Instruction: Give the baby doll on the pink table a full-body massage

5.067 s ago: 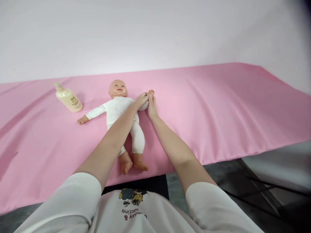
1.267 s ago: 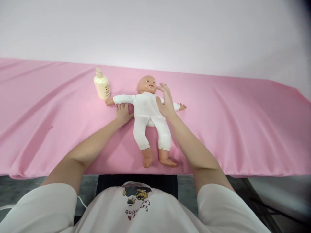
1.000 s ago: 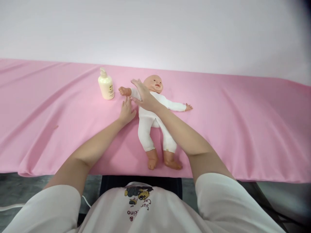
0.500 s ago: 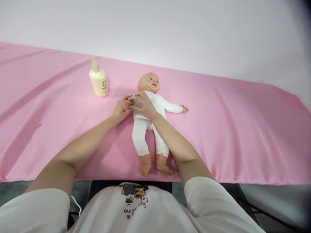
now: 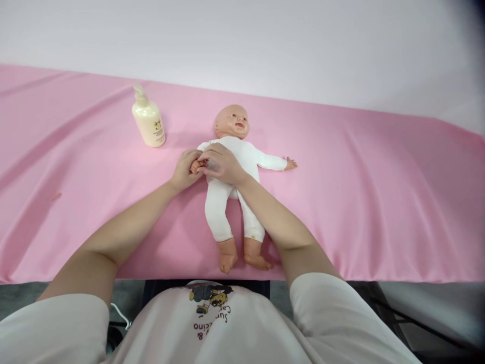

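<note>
fingers (image 5: 197, 154) of the left hand (image 5: 184, 169) are curling closed around the doll's small hand, which is folding in against the doll's side. right hand (image 5: 222, 164) is lying over the same spot, its fingers bent and pressing on the doll's arm; both hands are touching each other there. doll (image 5: 233, 177) is lying face up on the pink sheet (image 5: 359, 192), in a white suit, its other arm stretching out flat, its bare feet near the sheet's front edge. cream pump bottle (image 5: 147, 119) is standing upright beyond the left hand, apart from the doll.
</note>
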`<state>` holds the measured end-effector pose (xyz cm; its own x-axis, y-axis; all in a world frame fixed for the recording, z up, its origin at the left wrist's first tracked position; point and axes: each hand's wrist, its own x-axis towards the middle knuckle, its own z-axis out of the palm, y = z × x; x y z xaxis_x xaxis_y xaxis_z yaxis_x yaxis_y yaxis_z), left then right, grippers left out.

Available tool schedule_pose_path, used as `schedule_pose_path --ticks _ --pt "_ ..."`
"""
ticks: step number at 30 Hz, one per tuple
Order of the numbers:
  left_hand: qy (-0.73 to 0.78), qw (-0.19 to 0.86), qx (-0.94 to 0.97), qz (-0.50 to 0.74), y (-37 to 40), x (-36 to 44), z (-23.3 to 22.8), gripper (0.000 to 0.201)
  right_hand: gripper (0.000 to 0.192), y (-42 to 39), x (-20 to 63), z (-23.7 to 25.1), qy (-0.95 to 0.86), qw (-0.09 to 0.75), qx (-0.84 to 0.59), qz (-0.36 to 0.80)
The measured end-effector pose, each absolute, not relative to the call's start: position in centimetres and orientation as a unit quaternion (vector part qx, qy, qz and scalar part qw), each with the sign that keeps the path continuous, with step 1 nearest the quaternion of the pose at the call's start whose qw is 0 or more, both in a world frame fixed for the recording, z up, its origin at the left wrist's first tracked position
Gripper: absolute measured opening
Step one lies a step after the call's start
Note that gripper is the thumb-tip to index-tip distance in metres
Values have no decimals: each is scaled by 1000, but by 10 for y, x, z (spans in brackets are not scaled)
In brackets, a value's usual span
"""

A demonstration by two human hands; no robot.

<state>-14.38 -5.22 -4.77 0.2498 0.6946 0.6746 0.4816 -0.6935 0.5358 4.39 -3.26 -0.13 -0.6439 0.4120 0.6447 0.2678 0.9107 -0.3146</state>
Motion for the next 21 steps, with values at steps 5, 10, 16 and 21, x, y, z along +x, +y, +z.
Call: schedule_pose_path --ticks 5,10,16,21 --pt "407 106 760 495 -52 -143 -49 26 35 -35 46 1 -894 351 -225 164" --pt "395 138 740 526 -54 -140 -52 31 27 -34 45 1 -889 338 -243 190" --pt "402 116 756 504 -57 -139 -46 19 15 -33 45 -1 -887 336 -257 184" --pt "421 134 745 500 -58 -140 -44 4 14 -34 46 0 -869 332 -283 233"
